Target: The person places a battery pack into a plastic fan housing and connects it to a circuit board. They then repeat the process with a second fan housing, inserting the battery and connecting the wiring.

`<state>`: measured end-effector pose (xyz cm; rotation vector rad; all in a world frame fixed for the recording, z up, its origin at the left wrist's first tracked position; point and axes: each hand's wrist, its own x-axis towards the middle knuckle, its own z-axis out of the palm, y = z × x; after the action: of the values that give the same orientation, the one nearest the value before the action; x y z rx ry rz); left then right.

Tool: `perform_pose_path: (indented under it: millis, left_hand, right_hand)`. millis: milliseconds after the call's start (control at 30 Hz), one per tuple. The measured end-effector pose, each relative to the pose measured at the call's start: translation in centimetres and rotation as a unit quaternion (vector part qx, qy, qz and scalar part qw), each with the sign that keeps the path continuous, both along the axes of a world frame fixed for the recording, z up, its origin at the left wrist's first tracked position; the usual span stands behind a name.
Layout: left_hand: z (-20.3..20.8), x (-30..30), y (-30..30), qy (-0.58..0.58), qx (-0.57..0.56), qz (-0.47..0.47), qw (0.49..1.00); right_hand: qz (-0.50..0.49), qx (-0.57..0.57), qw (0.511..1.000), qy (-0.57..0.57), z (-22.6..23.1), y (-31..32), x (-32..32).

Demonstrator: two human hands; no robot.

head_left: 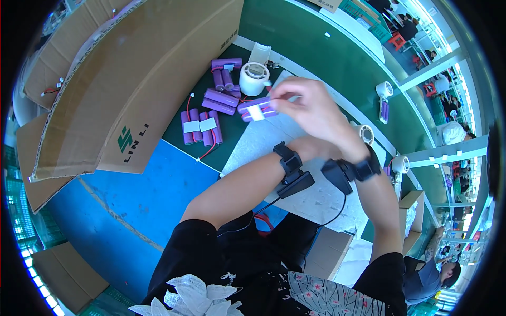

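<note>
My right hand [311,108] is closed, thumb and fingers pinched at the right end of a purple battery pack [256,109]. The pack has a white label around its middle. A small white connector [268,84] on a red wire shows just above the fingertips. My left hand [312,147] lies beneath the right one, which hides its fingers. Left of the held pack, on the green table, are more purple battery packs [220,101], two of them with white labels [207,125] and red leads. Right behind the held pack stands a white tape roll [254,79].
A large cardboard box [126,100] stands at the left, close to the packs. A grey-white sheet [295,131] lies under my hands. Other white rolls [363,134] are along the table to the right. A co-worker [432,276] sits at the lower right.
</note>
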<state>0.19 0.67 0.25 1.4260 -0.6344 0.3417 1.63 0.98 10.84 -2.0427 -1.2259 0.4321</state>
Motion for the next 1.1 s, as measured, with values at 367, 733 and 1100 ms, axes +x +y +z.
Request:
perform_pose_path:
  millis: [367,733,1100]
  left_hand:
    - [0.9,1.0,0.8,0.073,0.244,-0.101,0.962]
    - [2.3,0.1,0.8,0.168,0.269,-0.127,0.940]
    - [2.8,0.2,0.9,0.201,0.239,-0.134,0.940]
  right_hand:
    - [-0.360,0.355,0.826,0.251,-1.5,-20.3,1.7]
    - [-0.244,0.109,0.963,-0.023,-6.7,-20.8,-1.3]
    - [-0.235,0.105,0.960,-0.105,-7.7,-20.5,-1.7]
